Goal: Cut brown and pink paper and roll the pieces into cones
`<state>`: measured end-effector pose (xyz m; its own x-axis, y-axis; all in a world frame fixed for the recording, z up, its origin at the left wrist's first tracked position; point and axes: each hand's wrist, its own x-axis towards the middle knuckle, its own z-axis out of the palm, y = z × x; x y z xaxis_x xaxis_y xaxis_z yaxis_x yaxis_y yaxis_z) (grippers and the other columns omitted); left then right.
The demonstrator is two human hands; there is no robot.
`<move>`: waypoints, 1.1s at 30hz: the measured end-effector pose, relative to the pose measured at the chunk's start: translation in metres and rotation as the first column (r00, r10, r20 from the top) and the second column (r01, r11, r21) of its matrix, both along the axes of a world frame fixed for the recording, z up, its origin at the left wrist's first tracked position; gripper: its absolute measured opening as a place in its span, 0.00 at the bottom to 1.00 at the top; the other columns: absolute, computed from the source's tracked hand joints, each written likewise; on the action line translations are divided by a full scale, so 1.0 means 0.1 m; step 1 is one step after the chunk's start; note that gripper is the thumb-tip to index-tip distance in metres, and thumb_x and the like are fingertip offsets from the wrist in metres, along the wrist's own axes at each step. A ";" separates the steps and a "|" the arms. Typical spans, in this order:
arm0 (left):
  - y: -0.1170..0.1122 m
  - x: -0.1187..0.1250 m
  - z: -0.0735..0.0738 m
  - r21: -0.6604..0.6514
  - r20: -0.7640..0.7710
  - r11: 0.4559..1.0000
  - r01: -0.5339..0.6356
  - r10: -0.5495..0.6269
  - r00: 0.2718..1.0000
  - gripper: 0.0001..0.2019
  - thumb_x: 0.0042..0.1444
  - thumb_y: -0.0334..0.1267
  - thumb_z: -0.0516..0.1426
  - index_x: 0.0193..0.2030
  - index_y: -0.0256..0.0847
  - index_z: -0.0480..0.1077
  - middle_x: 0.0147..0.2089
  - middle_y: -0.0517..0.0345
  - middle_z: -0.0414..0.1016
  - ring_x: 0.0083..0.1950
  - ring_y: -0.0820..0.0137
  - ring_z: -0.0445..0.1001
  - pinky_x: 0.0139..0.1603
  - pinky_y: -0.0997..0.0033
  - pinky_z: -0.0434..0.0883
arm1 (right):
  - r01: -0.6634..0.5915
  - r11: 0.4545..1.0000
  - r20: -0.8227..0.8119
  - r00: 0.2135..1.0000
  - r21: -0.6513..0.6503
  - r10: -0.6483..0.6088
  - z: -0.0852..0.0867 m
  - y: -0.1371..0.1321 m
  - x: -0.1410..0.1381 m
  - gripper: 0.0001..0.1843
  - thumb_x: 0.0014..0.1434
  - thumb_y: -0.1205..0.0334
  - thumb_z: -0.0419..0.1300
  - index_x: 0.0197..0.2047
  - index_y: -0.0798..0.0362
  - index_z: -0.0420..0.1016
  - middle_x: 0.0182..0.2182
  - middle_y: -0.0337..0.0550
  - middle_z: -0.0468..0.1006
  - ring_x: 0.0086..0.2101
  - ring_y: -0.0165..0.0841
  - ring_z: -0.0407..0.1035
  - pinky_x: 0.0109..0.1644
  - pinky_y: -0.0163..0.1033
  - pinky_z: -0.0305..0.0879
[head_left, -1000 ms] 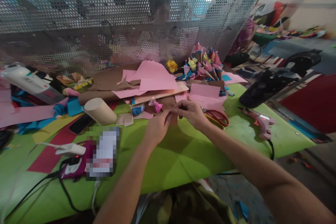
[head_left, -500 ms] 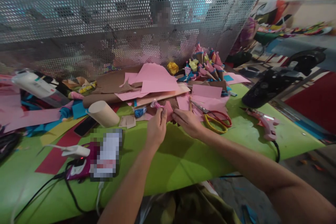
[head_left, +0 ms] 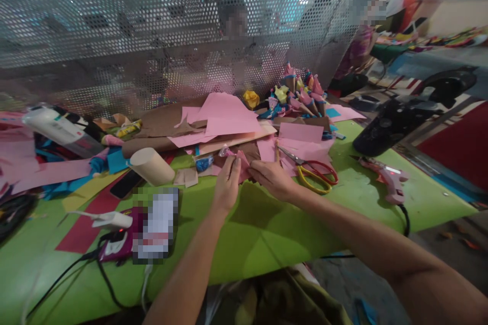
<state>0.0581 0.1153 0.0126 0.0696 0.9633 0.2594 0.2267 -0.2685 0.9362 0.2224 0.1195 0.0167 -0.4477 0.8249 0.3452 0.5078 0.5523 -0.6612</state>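
My left hand [head_left: 226, 186] and my right hand [head_left: 271, 176] meet over a small pink paper piece [head_left: 243, 163] on the green table [head_left: 263, 228]. The left hand's fingers lie fairly straight against the piece. The right hand pinches the piece's right edge, with one finger raised. A brown paper scrap [head_left: 251, 149] lies just beyond the pink piece. Scissors with red and yellow handles [head_left: 314, 172] rest right of my right hand.
Pink sheets [head_left: 224, 114] and brown card pile up behind. A cream roll [head_left: 151, 166], a phone [head_left: 125, 183] and cabled devices [head_left: 114, 241] lie left. A pink glue gun [head_left: 387, 179] sits right, finished paper cones [head_left: 299, 94] at the back. A perforated metal screen [head_left: 152, 30] stands behind, a person beyond it.
Both hands stayed together over the pink piece; it now shows between the fingers. The left hand's fingers have straightened and a finger of the right hand has lifted. The view shifted slightly.
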 end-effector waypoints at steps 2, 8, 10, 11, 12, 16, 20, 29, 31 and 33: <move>-0.01 -0.01 0.02 0.063 -0.140 0.998 -0.008 0.017 0.990 0.15 0.68 0.47 0.49 0.46 0.42 0.74 0.45 0.51 0.81 0.47 0.63 0.79 0.49 0.65 0.74 | 0.021 0.999 -0.036 0.999 -0.028 -0.022 0.01 0.01 0.02 0.16 0.69 0.55 0.52 0.29 0.50 0.62 0.26 0.39 0.70 0.27 0.30 0.63 0.32 0.34 0.53; -0.06 0.00 0.06 0.066 -0.621 0.997 0.035 0.014 0.783 0.12 0.65 0.35 0.52 0.51 0.44 0.73 0.35 0.53 0.79 0.36 0.61 0.78 0.39 0.66 0.70 | 0.125 0.990 -0.324 0.936 -0.071 -0.142 0.05 0.01 0.05 0.17 0.63 0.45 0.60 0.36 0.52 0.73 0.30 0.40 0.77 0.31 0.32 0.68 0.35 0.35 0.61; -0.06 0.01 0.07 0.039 -0.664 0.998 0.049 -0.010 0.747 0.10 0.66 0.37 0.51 0.49 0.43 0.73 0.35 0.53 0.79 0.35 0.61 0.78 0.38 0.67 0.69 | 0.132 0.987 -0.378 0.912 -0.090 -0.156 0.04 0.02 0.05 0.18 0.61 0.44 0.62 0.32 0.52 0.72 0.26 0.38 0.75 0.28 0.31 0.67 0.33 0.35 0.60; -0.06 0.00 0.08 0.027 -0.659 0.998 0.059 -0.027 0.752 0.10 0.67 0.39 0.51 0.47 0.43 0.73 0.34 0.53 0.79 0.35 0.62 0.77 0.37 0.67 0.68 | 0.132 0.986 -0.399 0.903 -0.103 -0.162 0.04 0.03 0.06 0.19 0.60 0.44 0.63 0.30 0.52 0.72 0.25 0.38 0.74 0.27 0.30 0.66 0.32 0.35 0.60; -0.05 0.00 0.08 0.017 -0.637 0.997 0.073 -0.046 0.770 0.11 0.68 0.41 0.50 0.45 0.43 0.73 0.34 0.54 0.78 0.34 0.63 0.76 0.37 0.68 0.67 | 0.135 0.984 -0.420 0.891 -0.117 -0.172 0.04 0.04 0.06 0.19 0.60 0.44 0.63 0.29 0.52 0.72 0.24 0.37 0.73 0.26 0.30 0.65 0.32 0.35 0.59; 0.00 -0.06 0.09 -0.001 -0.395 0.991 0.136 -0.125 0.910 0.13 0.68 0.46 0.51 0.37 0.43 0.71 0.30 0.59 0.74 0.30 0.68 0.71 0.32 0.71 0.63 | 0.182 0.966 -0.510 0.822 -0.186 -0.253 0.06 0.09 0.11 0.19 0.58 0.45 0.63 0.28 0.51 0.69 0.22 0.34 0.67 0.24 0.28 0.60 0.28 0.35 0.57; 0.05 -0.09 0.08 -0.098 -0.040 0.985 0.144 -0.149 0.988 0.13 0.64 0.49 0.54 0.35 0.42 0.69 0.25 0.64 0.67 0.25 0.73 0.64 0.26 0.74 0.59 | 0.184 0.951 -0.554 0.778 -0.248 -0.295 0.08 0.14 0.15 0.18 0.58 0.45 0.62 0.28 0.50 0.67 0.21 0.34 0.65 0.23 0.28 0.59 0.27 0.35 0.57; 0.06 -0.14 0.10 -0.033 -0.029 0.997 0.071 -0.072 0.997 0.09 0.61 0.42 0.58 0.32 0.42 0.69 0.25 0.64 0.68 0.27 0.74 0.66 0.30 0.75 0.62 | 0.077 0.946 -0.537 0.808 -0.315 -0.244 0.07 0.14 0.16 0.15 0.52 0.50 0.67 0.30 0.52 0.73 0.24 0.36 0.72 0.27 0.29 0.65 0.31 0.35 0.60; 0.05 -0.15 0.10 0.047 -0.153 0.997 0.062 -0.054 0.987 0.07 0.60 0.38 0.58 0.31 0.41 0.69 0.26 0.63 0.70 0.30 0.72 0.70 0.33 0.74 0.64 | 0.051 0.946 -0.494 0.843 -0.319 -0.212 0.05 0.15 0.16 0.15 0.51 0.50 0.69 0.33 0.53 0.78 0.28 0.39 0.77 0.30 0.30 0.68 0.35 0.36 0.63; 0.05 -0.15 0.10 0.082 -0.211 0.993 0.083 -0.064 0.975 0.06 0.60 0.36 0.57 0.32 0.41 0.70 0.27 0.63 0.71 0.32 0.72 0.72 0.35 0.74 0.64 | 0.038 0.943 -0.457 0.868 -0.329 -0.194 0.02 0.17 0.16 0.16 0.50 0.49 0.69 0.34 0.54 0.80 0.30 0.41 0.79 0.31 0.32 0.71 0.37 0.38 0.65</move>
